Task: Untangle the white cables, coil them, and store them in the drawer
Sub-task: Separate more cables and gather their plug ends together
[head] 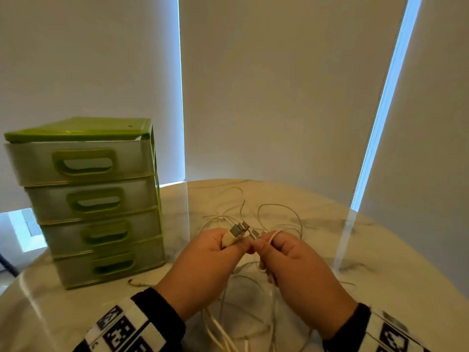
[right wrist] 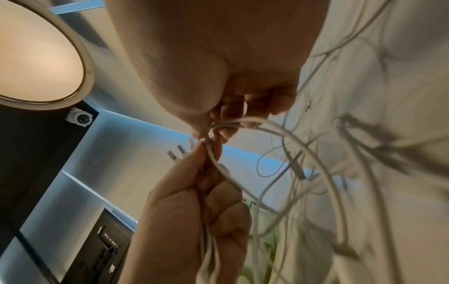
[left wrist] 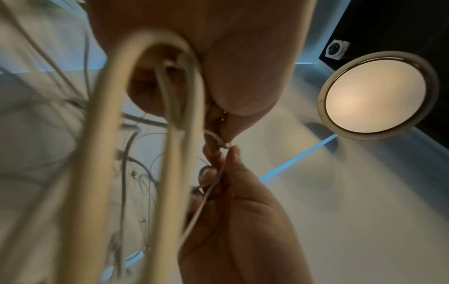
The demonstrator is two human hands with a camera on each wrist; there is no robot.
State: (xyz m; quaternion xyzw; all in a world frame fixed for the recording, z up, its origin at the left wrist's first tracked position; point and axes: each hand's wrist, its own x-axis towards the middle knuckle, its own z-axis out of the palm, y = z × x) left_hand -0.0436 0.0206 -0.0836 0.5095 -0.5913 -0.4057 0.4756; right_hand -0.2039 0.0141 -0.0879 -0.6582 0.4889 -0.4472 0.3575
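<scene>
Both my hands are up over the marble table point(head: 380, 250), close together, knuckles toward me. My left hand point(head: 203, 265) is clenched round a bunch of plug ends point(head: 238, 228), the metal USB tips sticking out past my thumb and forefinger, with the cords running down through the fist. My right hand point(head: 302, 273) is curled on a thin strand of the white cables point(head: 276, 214), one loop wrapped over the forefinger (head view shows it best). The two thumbs nearly touch.

Left wrist view: thick blurred cable loops point(left wrist: 170, 134) hang right in front of the lens, and beyond them my right hand point(left wrist: 243, 221) pinches a thin cord between thumb and fingertips. Right wrist view: my left hand point(right wrist: 194, 211) is gripping several cords that drop down out of the fist, with two plug tips point(right wrist: 176, 151) poking out behind.

The rest of the white cables lie loose and tangled on the table, partly beyond my hands and partly hanging beneath them toward me. The green drawer unit point(head: 91, 199) stands at the left of the table, well apart from the tangle, four drawers stacked, all pushed in. Roller blinds point(head: 279, 85) behind the table, daylight strips between them. A round ceiling lamp point(left wrist: 374, 96) shows in both wrist views.
</scene>
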